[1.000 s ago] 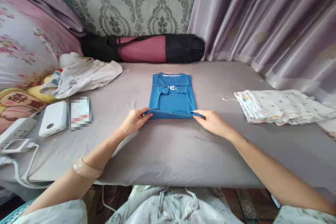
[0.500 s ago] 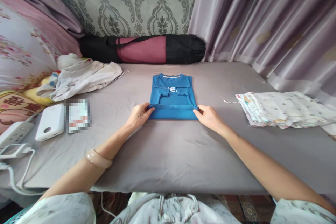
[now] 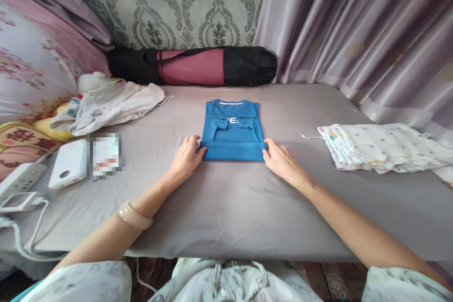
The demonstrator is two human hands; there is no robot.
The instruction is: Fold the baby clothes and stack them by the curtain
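Blue shirt (image 3: 233,134) between power bank (image 3: 69,161) and cloth stack (image 3: 384,146), bag (image 3: 191,68) behind

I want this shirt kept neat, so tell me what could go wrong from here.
The bottom fold of the blue shirt, with the left hand and right hand at its ends, might spring open if let go. The sleeves lie uncovered across the front, so a tug could shift them.

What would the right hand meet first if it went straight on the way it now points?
Most likely the blue shirt with white lettering: the right hand is at the right end of its folded lower band, though contact is unclear.
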